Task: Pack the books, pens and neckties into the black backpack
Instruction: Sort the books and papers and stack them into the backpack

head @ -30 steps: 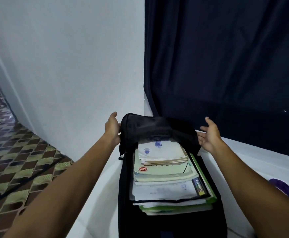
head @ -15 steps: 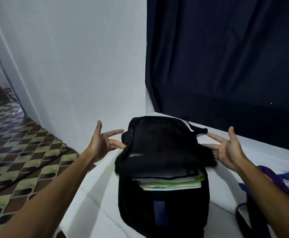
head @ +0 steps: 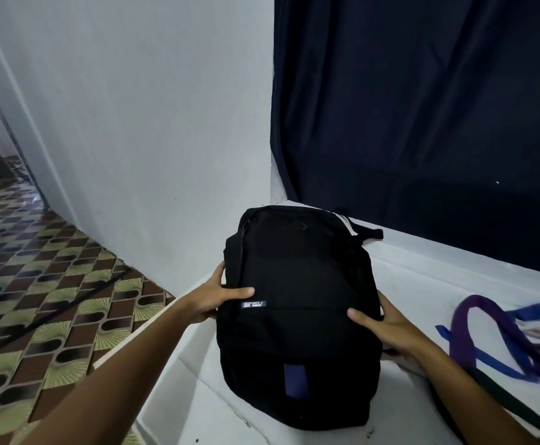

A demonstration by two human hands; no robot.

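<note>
Though upside down — "ASUS" label (head: 253, 304) on black backpack (head: 297, 316)

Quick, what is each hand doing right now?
Left hand: grips the left side of the black backpack.
Right hand: grips the backpack's right side.

Black backpack (head: 297, 319) lying flat on white surface (head: 438, 284), front panel facing up, flap covering the main compartment. Left hand (head: 212, 300) gripping the pack's edge at 9 o'clock, thumb lying across the panel just beside the small logo patch (head: 254, 304). Right hand (head: 380, 322) gripping the edge at 3 o'clock, thumb on top. Purple necktie (head: 499, 329) and blue necktie (head: 515, 354) lying looped at 3 o'clock, apart from the pack. Dark curtain (head: 422, 123) hanging at 12 to 2 o'clock; patterned floor tiles (head: 37, 284) showing at 9 o'clock.
</note>
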